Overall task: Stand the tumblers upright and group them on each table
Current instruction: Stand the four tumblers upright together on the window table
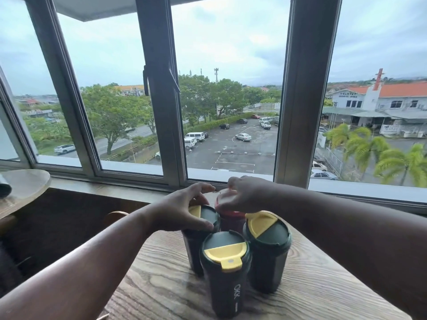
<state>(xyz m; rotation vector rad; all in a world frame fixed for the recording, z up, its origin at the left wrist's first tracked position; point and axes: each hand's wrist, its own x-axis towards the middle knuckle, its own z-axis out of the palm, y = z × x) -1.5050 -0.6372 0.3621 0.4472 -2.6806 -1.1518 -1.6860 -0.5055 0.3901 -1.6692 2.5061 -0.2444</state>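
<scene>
1. While four tumblers stand upright in a tight cluster on the wooden surface [312, 285], both hands work the back pair: the left hand [182, 211] grips the lid of the rear-left tumbler [196, 248], fingers [203, 187] curled over its far edge and thumb on the near rim; the right hand [242, 195] sits on the red tumbler [231, 221], fingers bent over its lid.
2. Since both holds are up at the lids, any push acts high on tall, narrow bodies, so I judge tipping to be the main risk, not sliding.
3. The front tumbler [225, 273] and the right tumbler [268, 252] stand just beside the held pair, apparently touching; a nudge inward could knock either over, and the front one stands near the surface's front edge.
4. The yellow flip caps look lightly latched; a snagging finger might pop one.
5. Away to the left, another round surface [30, 183] carries a dark object, too cropped to identify.
</scene>
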